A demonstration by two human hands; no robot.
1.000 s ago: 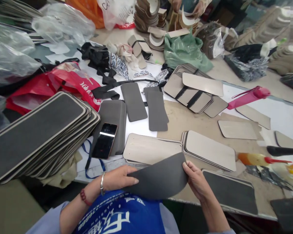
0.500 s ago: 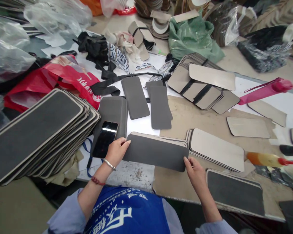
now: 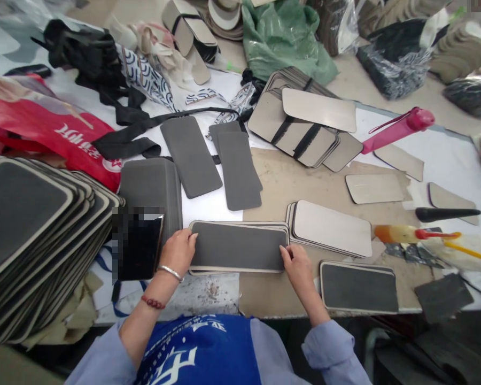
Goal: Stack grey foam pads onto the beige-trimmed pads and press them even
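A dark grey rectangular sheet (image 3: pixel 240 248) with rounded corners lies flat on a slightly larger beige board, whose pale rim (image 3: pixel 236 271) shows around it. At the sheet's left end, my left hand (image 3: pixel 178 250) pinches the edge between thumb and fingers. My right hand (image 3: pixel 299 264) grips the right end the same way, its fingertips partly hidden. Beside the right hand lies a fanned stack of beige boards (image 3: pixel 332 230). Nearer the table edge is a grey-faced board with a beige rim (image 3: pixel 358 287). A phone (image 3: pixel 140 251) rests left of my left hand, on a stack of grey sheets (image 3: pixel 146 184).
Grey-faced boards (image 3: pixel 24 214) form a tall leaning stack at left. Loose grey sheets (image 3: pixel 238 171) lie beyond my hands. Strapped beige boards (image 3: pixel 296 128), a pink umbrella-like item (image 3: pixel 401 128), an orange-handled tool (image 3: pixel 396 233) and a red bag (image 3: pixel 64 125) lie around.
Both hands have lowered the grey sheet onto the beige board and squared it with the board's rim. Earlier it was held tilted above it. The view has shifted to the right.
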